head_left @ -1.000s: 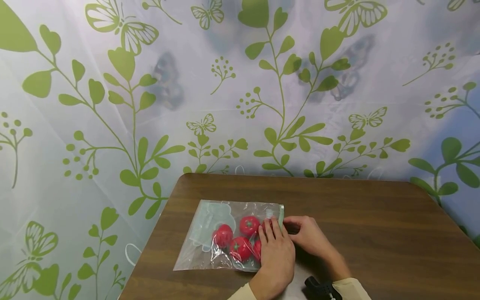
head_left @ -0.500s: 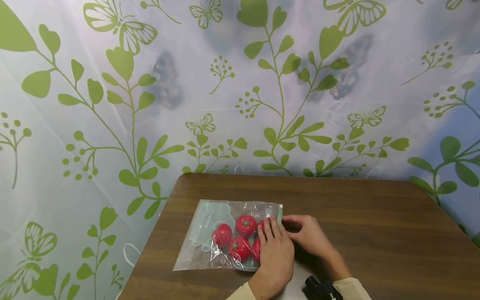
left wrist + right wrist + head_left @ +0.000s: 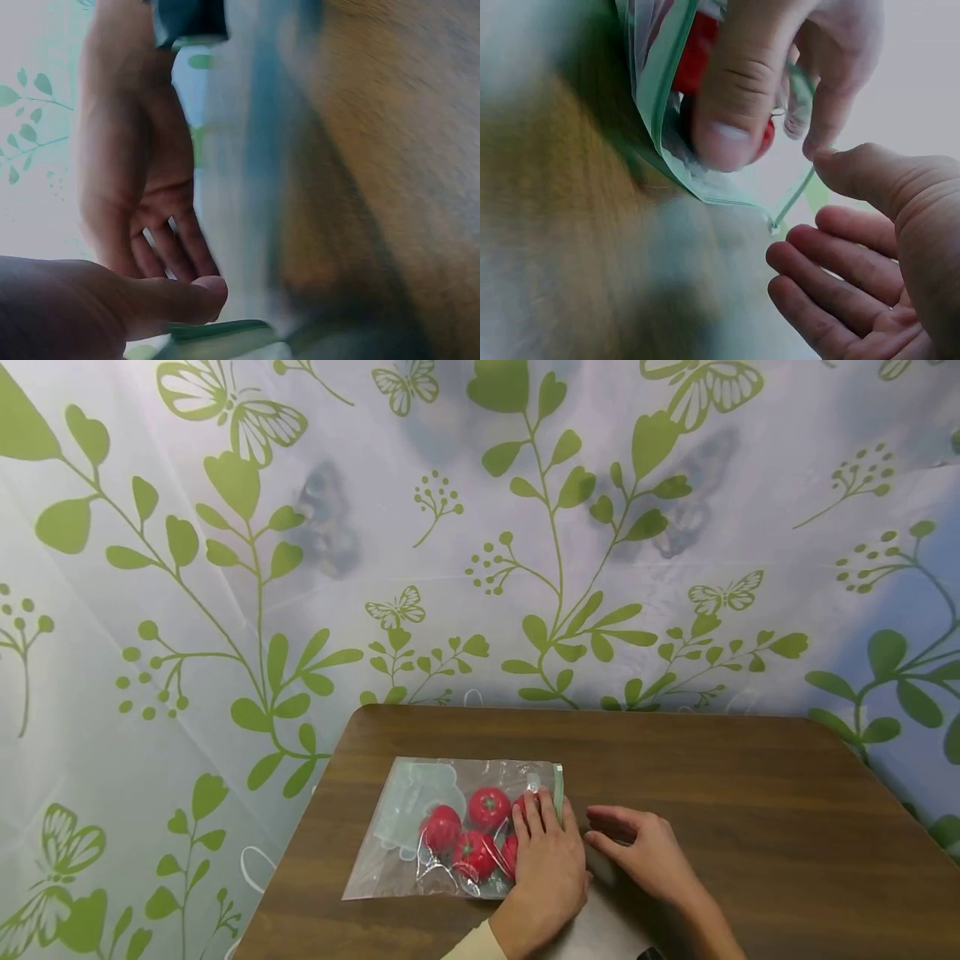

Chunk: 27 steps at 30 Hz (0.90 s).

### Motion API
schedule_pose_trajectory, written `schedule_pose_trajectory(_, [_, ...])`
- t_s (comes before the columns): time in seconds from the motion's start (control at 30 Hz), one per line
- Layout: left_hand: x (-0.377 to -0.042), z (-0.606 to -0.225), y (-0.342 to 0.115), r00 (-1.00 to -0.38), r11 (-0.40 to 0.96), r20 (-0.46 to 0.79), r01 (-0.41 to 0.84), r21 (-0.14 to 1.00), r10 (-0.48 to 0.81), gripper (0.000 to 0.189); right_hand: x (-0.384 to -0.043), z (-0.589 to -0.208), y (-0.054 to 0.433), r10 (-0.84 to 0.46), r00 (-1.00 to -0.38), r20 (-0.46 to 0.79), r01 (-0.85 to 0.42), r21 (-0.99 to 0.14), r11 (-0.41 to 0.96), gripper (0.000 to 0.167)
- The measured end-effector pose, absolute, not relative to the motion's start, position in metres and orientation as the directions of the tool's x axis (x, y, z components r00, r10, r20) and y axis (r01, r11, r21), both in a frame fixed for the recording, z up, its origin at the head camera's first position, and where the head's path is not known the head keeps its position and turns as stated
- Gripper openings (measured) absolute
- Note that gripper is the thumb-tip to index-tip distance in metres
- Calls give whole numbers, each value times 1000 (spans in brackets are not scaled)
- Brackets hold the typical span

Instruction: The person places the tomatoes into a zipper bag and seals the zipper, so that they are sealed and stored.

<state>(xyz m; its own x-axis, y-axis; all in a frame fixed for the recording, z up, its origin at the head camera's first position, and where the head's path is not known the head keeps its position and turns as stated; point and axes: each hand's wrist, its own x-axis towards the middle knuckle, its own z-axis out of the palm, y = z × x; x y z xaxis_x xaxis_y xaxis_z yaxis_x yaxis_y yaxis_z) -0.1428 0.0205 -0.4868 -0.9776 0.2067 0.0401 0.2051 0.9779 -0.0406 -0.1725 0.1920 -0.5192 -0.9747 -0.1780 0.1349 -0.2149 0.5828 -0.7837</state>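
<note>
A clear zip bag (image 3: 382,860) with a green zip edge (image 3: 558,789) lies flat, holding several red tomatoes (image 3: 489,808). My left hand (image 3: 549,868) lies across the zip end, fingers stretched over the upper film. In the right wrist view, the bag's mouth gapes and the left thumb (image 3: 731,112) is at the opening, with the upper lip running between thumb and fingers. Apart from the bag, just right of its mouth, my right hand (image 3: 651,852) holds nothing, its fingers loosely extended and thumb below them.
The bag rests on a brown wooden table (image 3: 750,793). A pale leaf-and-butterfly patterned cloth (image 3: 450,560) hangs behind the table's far edge. A pale shape inside the bag's left part (image 3: 420,802) lies beside the tomatoes. White cord loops (image 3: 251,868) show at the left.
My right hand has drawn away from the zip edge toward the right and come apart from the bag. The left hand stays in place on the bag; the view has shifted slightly.
</note>
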Motion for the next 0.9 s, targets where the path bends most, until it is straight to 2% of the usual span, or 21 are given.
schedule_pose_trajectory(0.1, [-143, -479, 16, -971, 971, 26, 240, 18, 240, 100, -158, -514, 195, -140, -982, 128, -187, -767, 614, 41])
schedule_pose_trajectory(0.3, [-149, -454, -6, -938, 934, 95, 343, 96, 334, 91, -126, -506, 194, -46, -998, 47, -65, -798, 599, 45])
schedule_pose_trajectory(0.53, [-171, -415, -44, -889, 863, 114, 458, 212, 444, 68, -95, -506, 178, 29, -985, -169, 165, -889, 428, 60])
schedule_pose_trajectory(0.7, [-190, -391, -62, -886, 855, 67, 460, 238, 458, 61, -79, -509, 165, 34, -957, -288, 286, -918, 274, 67])
schedule_pose_trajectory(0.9, [-210, -376, -75, -887, 859, 8, 450, 245, 462, 46, -74, -520, 154, 20, -895, -447, 446, -888, 112, 80])
